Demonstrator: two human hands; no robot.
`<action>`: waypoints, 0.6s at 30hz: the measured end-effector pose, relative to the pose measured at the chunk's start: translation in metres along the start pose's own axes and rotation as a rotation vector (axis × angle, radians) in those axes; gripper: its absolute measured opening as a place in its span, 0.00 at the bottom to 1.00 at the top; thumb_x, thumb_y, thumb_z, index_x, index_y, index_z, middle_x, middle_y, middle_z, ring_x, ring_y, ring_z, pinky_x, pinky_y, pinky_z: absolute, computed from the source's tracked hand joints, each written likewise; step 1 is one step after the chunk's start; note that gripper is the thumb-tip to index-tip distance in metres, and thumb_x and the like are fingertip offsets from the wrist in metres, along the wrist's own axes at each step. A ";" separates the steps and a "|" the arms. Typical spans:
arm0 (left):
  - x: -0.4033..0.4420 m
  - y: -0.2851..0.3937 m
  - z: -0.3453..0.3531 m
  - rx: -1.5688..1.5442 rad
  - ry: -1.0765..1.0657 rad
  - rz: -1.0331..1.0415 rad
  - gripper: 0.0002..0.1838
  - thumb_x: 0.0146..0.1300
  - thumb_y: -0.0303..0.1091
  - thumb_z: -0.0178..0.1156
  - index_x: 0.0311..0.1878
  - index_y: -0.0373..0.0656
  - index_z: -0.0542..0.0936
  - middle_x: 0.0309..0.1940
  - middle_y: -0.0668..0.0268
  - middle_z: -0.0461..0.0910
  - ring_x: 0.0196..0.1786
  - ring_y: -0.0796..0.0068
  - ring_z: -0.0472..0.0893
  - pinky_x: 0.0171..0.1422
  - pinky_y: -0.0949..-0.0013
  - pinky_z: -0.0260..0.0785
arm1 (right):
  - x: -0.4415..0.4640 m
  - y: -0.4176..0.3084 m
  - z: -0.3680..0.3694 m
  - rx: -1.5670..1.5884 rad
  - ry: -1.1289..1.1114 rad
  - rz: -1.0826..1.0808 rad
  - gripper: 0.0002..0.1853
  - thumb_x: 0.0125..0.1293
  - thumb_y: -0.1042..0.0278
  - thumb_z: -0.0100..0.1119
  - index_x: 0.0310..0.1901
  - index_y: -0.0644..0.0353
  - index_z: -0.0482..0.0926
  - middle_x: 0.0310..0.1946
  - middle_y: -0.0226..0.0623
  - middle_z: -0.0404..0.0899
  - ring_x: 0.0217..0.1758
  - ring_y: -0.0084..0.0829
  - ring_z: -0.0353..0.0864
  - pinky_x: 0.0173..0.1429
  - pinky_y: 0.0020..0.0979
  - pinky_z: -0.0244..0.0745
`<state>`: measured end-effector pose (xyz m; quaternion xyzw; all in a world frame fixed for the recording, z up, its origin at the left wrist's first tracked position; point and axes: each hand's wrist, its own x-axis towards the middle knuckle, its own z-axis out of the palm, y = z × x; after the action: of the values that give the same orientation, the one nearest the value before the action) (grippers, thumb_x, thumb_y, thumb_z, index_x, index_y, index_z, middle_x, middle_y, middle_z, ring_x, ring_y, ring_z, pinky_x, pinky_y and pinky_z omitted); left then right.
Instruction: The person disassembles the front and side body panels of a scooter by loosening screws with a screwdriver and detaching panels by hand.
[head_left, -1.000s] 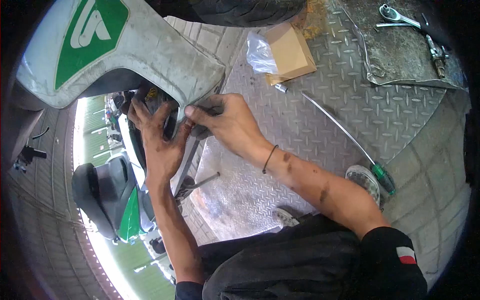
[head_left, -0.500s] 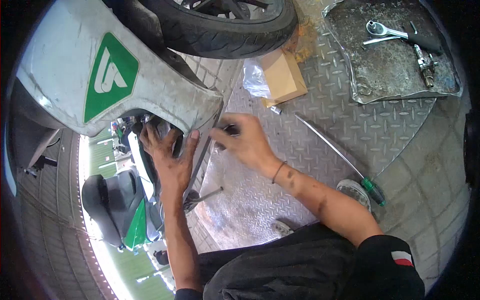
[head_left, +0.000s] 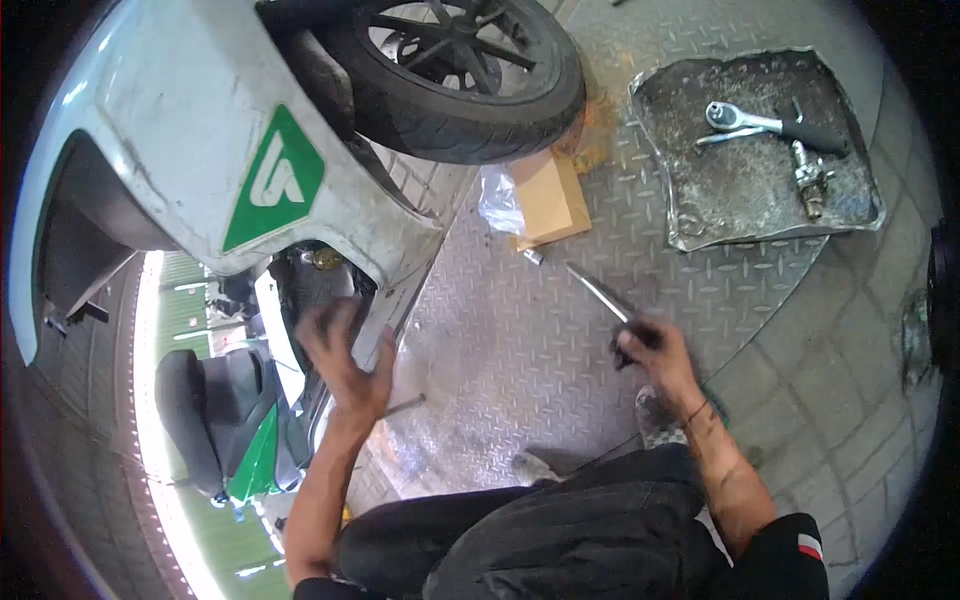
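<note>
My left hand (head_left: 345, 360) is blurred, its fingers spread beside the opening in the white scooter panel (head_left: 190, 130), close to the lower edge. Nothing shows in it. My right hand (head_left: 655, 355) is over the metal plate floor, fingers curled round a small dark thing that I cannot name. A slim metal shaft (head_left: 600, 292) runs from the floor up to these fingers; whether they grip it is unclear. Its far end is hidden by my hand and forearm. Near the shaft's tip lie a small socket (head_left: 534, 257) and an open cardboard box (head_left: 553, 200).
A metal tray (head_left: 700, 225) at the upper right holds a ratchet (head_left: 738, 117) and other metal parts. The scooter's wheel (head_left: 470, 135) stands at the top. A black seat (head_left: 215, 390) and green panel are at left. Clear plastic (head_left: 500, 198) lies by the box.
My right hand has moved from the panel edge right and down to the metal shaft. My left hand has drawn back from the panel opening. The view has shifted.
</note>
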<state>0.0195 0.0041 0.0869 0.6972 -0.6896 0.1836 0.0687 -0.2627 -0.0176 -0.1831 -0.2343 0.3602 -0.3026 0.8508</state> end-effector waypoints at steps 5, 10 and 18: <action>-0.039 0.038 0.020 -0.244 -0.630 0.687 0.24 0.55 0.29 0.68 0.57 0.41 0.78 0.44 0.60 0.80 0.49 0.56 0.78 0.58 0.54 0.71 | -0.027 -0.016 0.031 -0.036 -0.159 0.223 0.14 0.71 0.60 0.63 0.47 0.64 0.81 0.39 0.32 0.81 0.41 0.26 0.80 0.44 0.29 0.77; -0.073 0.077 0.071 -0.685 -0.362 0.435 0.23 0.52 0.34 0.73 0.51 0.37 0.80 0.41 0.57 0.82 0.46 0.56 0.82 0.48 0.57 0.76 | -0.044 -0.050 0.073 -0.106 -0.226 0.386 0.17 0.72 0.57 0.62 0.52 0.61 0.78 0.42 0.30 0.80 0.46 0.24 0.77 0.49 0.30 0.73; -0.058 0.110 0.139 -1.204 -0.254 0.221 0.10 0.52 0.25 0.71 0.39 0.39 0.83 0.34 0.58 0.81 0.38 0.55 0.82 0.41 0.59 0.75 | -0.050 -0.057 0.031 -0.390 0.013 0.155 0.24 0.67 0.48 0.66 0.50 0.63 0.81 0.39 0.34 0.83 0.42 0.30 0.81 0.46 0.32 0.75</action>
<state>-0.0659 0.0058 -0.0797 0.4771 -0.7431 -0.3153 0.3475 -0.2868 -0.0187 -0.1046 -0.3640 0.4345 -0.1626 0.8076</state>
